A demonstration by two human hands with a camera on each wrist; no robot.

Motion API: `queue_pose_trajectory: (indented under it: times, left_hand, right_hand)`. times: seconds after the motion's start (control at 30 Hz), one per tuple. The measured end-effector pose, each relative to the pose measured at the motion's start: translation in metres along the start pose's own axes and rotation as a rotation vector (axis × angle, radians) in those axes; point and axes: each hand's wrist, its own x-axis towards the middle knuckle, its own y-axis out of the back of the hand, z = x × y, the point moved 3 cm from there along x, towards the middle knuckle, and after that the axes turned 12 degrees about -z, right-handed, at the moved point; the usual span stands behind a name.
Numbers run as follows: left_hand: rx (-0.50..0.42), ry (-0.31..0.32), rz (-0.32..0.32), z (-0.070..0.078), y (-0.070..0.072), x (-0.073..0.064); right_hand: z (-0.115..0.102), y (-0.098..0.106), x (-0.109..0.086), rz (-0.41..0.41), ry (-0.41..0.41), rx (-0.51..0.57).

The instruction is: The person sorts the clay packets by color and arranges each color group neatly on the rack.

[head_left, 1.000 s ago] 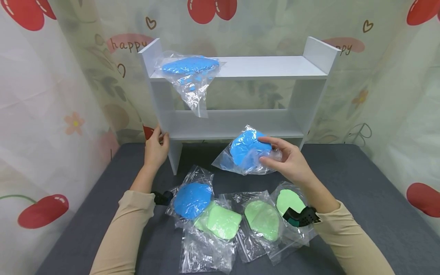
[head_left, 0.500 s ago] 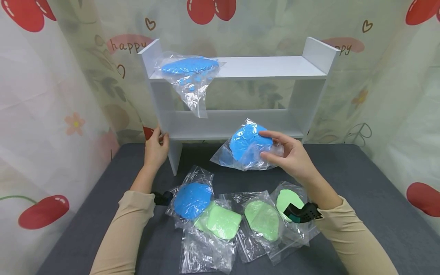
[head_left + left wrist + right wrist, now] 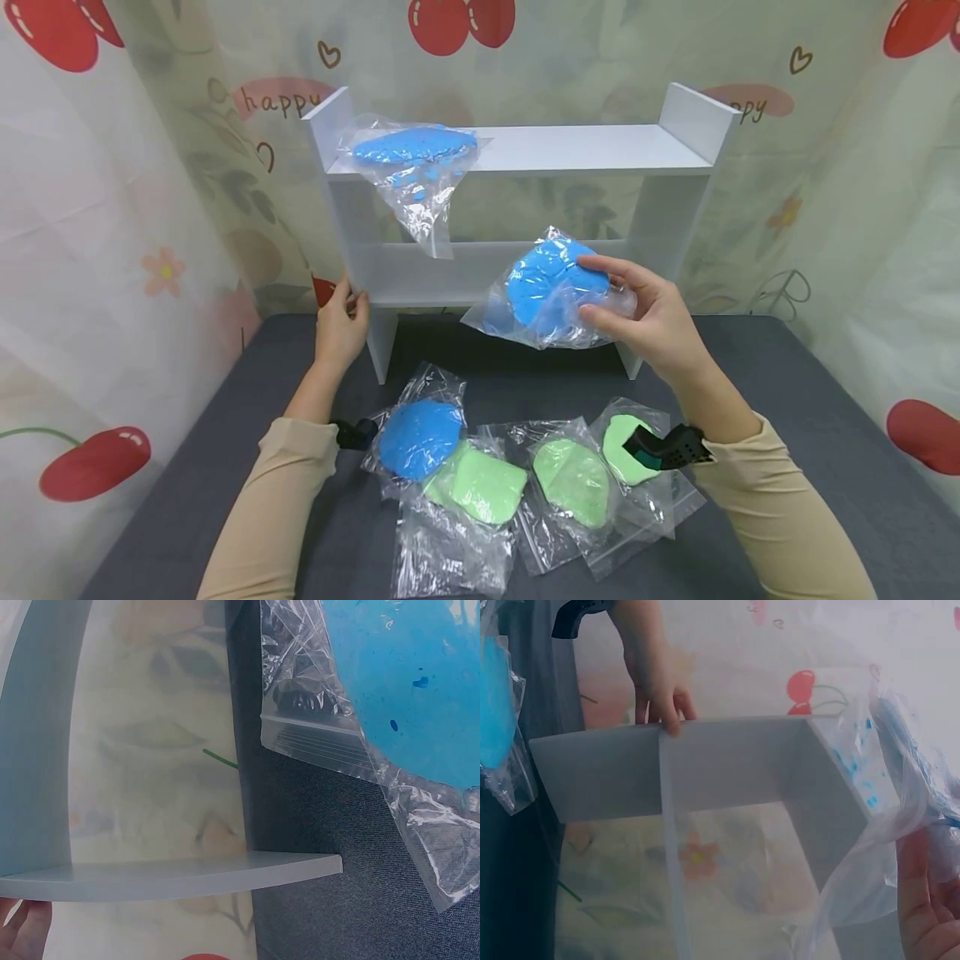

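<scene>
My right hand (image 3: 648, 321) pinches a clear bag with a flattened blue clay-like lump (image 3: 543, 287) between thumb and fingers. The bag is off the table, in front of the lower board of a white shelf (image 3: 585, 148). At the shelf's left side panel, my left hand (image 3: 341, 329) holds its edge; in the right wrist view that hand's fingers (image 3: 671, 716) meet the panel's edge. Another bagged blue lump (image 3: 416, 144) lies on the top board at left, its bag hanging over the front. The held bag (image 3: 915, 757) partly hides the shelf in the right wrist view.
On the dark table (image 3: 720, 375) lie a bagged blue lump (image 3: 420, 437) and several bagged green lumps (image 3: 573, 479), their bags overlapping. They are in front of the shelf, between the forearms. A printed curtain (image 3: 540, 75) hangs close behind it.
The right hand has raised the bagged blue lump from low before the shelf to the height of its lower board, drifting slightly right. My left hand stays at the side panel.
</scene>
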Motion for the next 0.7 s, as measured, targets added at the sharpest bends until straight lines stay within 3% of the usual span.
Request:
queue_pose_trajectory:
  times: [0.7]
  left_hand:
    - [0.02, -0.007, 0.011, 0.001, 0.0, 0.0]
  right_hand:
    - [-0.025, 0.006, 0.013, 0.187, 0.046, 0.052]
